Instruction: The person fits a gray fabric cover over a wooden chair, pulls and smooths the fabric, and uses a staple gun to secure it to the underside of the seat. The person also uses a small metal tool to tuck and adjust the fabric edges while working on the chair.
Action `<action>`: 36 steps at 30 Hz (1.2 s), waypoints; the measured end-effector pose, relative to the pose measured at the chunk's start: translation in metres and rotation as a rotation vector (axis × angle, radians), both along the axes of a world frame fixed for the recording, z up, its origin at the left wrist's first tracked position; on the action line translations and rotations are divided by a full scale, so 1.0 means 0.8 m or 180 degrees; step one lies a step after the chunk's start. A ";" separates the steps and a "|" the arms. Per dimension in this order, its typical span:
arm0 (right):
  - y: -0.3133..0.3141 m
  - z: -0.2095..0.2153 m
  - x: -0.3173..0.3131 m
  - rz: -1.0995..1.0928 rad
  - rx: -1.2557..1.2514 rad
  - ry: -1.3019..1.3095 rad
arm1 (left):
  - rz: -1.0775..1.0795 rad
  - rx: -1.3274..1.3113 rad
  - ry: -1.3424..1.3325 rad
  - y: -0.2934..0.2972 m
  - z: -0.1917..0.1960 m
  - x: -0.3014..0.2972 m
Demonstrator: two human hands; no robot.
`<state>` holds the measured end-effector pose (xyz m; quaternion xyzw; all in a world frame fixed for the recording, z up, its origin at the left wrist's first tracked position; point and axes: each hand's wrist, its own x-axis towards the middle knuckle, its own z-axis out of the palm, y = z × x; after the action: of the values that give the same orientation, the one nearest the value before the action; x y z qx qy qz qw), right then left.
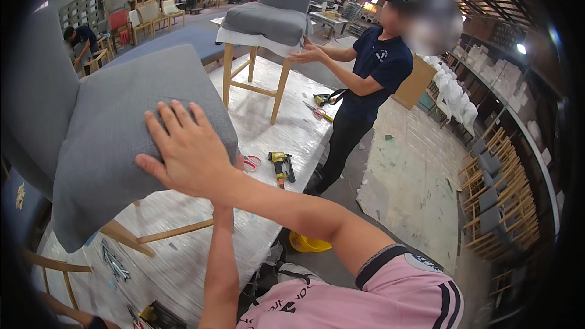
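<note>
The right hand [192, 153] lies spread flat, gripping nothing, on the gray chair seat [122, 103] directly beneath it. The left hand [239, 161] is mostly hidden behind the right wrist; its grip cannot be told. Rightward lie scissors [251, 162], then a staple gun [280, 167].

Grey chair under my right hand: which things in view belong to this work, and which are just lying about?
In the work:
grey chair, right hand flat on its seat; left hand mostly hidden
probably the fastener gun and scissors, untouched nearby

Probably just lying about:
yellow container
grouped chairs at far right
</note>
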<state>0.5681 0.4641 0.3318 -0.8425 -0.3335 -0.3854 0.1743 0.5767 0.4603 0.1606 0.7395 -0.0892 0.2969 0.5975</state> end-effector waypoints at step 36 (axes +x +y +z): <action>0.031 0.002 -0.002 0.0119 0.0192 0.0353 | 0.0353 -0.0831 0.0914 0.006 -0.014 0.014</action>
<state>0.5666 0.4889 0.3332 -0.8505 -0.3273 -0.3447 0.2250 0.5881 0.4655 0.1494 0.6943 0.0771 0.2298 0.6776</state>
